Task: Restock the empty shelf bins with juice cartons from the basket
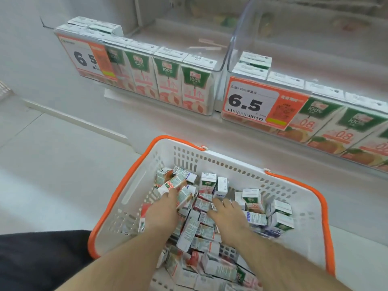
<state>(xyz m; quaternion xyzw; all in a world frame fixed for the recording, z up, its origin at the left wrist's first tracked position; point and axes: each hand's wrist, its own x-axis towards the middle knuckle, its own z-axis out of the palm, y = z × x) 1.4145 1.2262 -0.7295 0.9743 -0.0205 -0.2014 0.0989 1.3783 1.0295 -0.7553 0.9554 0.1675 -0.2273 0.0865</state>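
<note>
- Now, both hands are down in the basket [279, 181], and the left hand [162, 213] has its fingers wrapped over a juice carton [175, 182] at the top of the heap, gripping it.
- The right hand [228, 215] lies palm down on the loose cartons [201, 229], fingers spread and fairly straight, holding nothing that I can see.
- The white basket with its orange rim and handles sits on the pale floor just in front of the shelf, cartons jumbled every way inside it.
- Up on the shelf, the left bin [218, 66] shows a front row of green-and-pink cartons, with bare floor behind them.
- The right bin [231, 66] carries a row of orange-fruit cartons along its front.
- Each bin wears a price tag: 6.5 on the right tag [247, 103], the same on the left tag [84, 57].
- A dark trouser leg [42, 259] fills the lower left corner.
</note>
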